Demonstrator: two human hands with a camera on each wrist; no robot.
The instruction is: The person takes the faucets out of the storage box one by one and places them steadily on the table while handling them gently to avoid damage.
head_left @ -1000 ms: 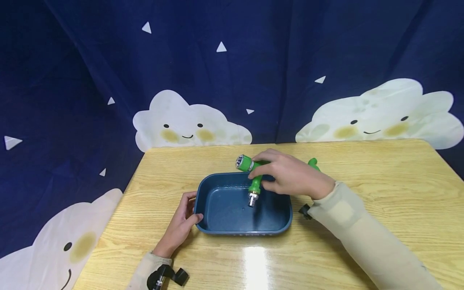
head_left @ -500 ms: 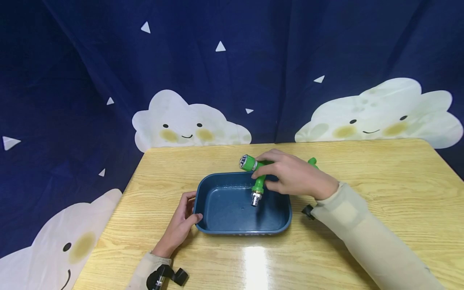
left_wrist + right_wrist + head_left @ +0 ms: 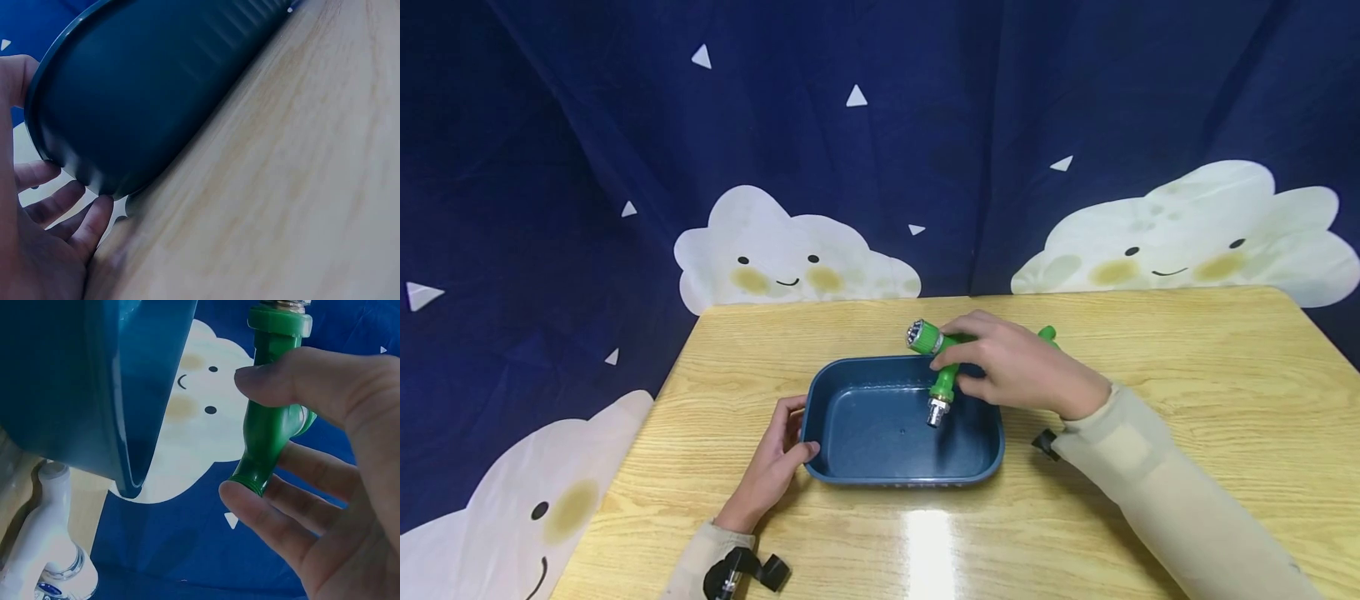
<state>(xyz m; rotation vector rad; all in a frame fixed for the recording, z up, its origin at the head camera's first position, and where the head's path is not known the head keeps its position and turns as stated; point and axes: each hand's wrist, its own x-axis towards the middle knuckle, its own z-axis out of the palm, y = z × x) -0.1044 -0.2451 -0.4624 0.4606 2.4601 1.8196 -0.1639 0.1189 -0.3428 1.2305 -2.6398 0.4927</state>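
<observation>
A blue plastic basin (image 3: 865, 482) stands on the wooden table. My left hand (image 3: 772, 462) grips its left end, thumb over the rim and the other fingers outside, seen against the wall in the left wrist view. Above the basin's right half, my right hand (image 3: 1011, 362) holds a green plastic tap (image 3: 946, 379) between thumb and fingers. The tap's ribbed knob faces up and left, and its metal threaded end points down into the basin. In the right wrist view, the thumb (image 3: 269, 384) presses the tap's body, with the spout near the fingertips.
Another green piece (image 3: 1048, 334) shows partly behind my right hand. A white-looking tap (image 3: 53, 519) lies on the table beside the basin in the right wrist view. Past the table's (image 3: 1210, 400) far edge hangs a dark blue curtain (image 3: 820, 150) with clouds.
My right hand has shifted a little to the right with the green tap. My left hand and the basin stay where they were.
</observation>
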